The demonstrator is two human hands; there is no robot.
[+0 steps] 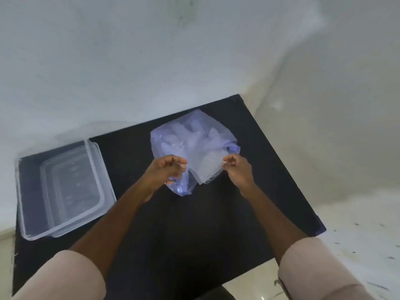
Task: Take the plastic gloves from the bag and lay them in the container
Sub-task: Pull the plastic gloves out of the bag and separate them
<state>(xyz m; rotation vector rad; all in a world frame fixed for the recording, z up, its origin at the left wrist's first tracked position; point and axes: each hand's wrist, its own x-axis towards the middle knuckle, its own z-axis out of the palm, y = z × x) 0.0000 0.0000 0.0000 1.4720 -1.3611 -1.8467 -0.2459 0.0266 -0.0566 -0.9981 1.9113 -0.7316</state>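
Far left on the black counter [194, 224]: clear plastic container [23, 191], open, sitting at the counter's left edge, a second clear tray or lid seems nested inside it, can't tell which. Nothing else visible in it.

Moving in, left hand [166, 172] is up over the counter's middle, grip pinched on the near left edge of the bluish see-through bag [164, 139], fingers curled, thumb meeting them. Bag's lower corner hangs under that hand, just above the counter.

Centre: bag is bunched and puffed, far part resting on the counter near the back edge. Pale plastic gloves [194, 135] show thru the film, piled inside, individual ones too blurry to count. One clear sheet [205, 169] sticks out of the bag's mouth btwn the two hands, prob a glove but shape unclear.

Right: right hand [238, 169] level w/ the left, grip pinched shut on the right edge of that clear sheet, knuckles up. Bag well apart from the container. Both forearms bare, light sleeves at the bottom.

Wall behind is white, pale floor at right.
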